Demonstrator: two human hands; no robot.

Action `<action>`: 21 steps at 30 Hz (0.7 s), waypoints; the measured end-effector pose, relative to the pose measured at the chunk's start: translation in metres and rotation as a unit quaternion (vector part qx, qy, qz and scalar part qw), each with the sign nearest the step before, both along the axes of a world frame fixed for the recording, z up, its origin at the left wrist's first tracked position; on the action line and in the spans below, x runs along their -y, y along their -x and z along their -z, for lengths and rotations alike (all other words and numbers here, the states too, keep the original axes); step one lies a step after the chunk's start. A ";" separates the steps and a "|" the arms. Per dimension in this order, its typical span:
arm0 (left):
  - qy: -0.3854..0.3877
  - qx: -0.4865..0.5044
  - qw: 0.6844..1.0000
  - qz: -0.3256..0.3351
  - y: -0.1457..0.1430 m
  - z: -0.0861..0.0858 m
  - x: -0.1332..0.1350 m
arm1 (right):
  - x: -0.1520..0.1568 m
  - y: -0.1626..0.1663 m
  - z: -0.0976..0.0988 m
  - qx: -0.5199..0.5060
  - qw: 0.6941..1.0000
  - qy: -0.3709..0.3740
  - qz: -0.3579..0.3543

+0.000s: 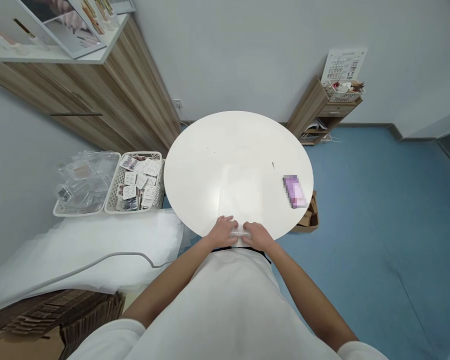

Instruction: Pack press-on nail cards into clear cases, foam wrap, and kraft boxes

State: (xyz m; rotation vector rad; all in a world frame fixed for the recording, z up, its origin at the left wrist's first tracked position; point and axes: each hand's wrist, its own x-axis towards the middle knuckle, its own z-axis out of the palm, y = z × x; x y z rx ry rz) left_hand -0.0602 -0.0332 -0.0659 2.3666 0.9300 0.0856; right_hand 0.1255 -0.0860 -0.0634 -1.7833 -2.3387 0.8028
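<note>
At the near edge of the round white table (pixel 195 150), my two hands face each other with a small gap between them. My left hand (pixel 222 231) curls its fingers around one end of a small whitish, translucent roll (pixel 240 233). The other end is in the bent fingers of my right hand (pixel 258 236). The roll lies crosswise, close to my body, and what is inside it, if anything, is hidden. A paler rectangle shows on the tabletop just beyond the hands; I cannot tell whether it is a thin sheet or a reflection.
A blurred pink-purple object (pixel 294 191) lies at the table's right. Left stand white baskets, one with printed cards (pixel 130 192), one with clear plastic packaging (pixel 86 180). White sheeting (pixel 135 235) and folded cardboard (pixel 52 320) are nearer. A cardboard box (pixel 312 220) sits below right.
</note>
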 end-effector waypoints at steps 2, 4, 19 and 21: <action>-0.009 0.007 1.000 -0.012 -0.002 -0.002 -0.011 | -0.013 -0.005 -0.006 -0.017 1.000 0.006 0.003; -0.023 0.008 1.000 -0.018 -0.003 -0.005 -0.020 | -0.023 -0.009 -0.010 -0.028 1.000 -0.008 0.011; 0.111 0.015 0.984 -0.136 -0.006 0.007 -0.048 | -0.053 -0.009 0.005 0.009 0.996 -0.020 0.089; 0.138 0.005 0.979 -0.151 -0.006 0.008 -0.055 | -0.059 -0.011 0.007 -0.005 0.993 0.005 0.114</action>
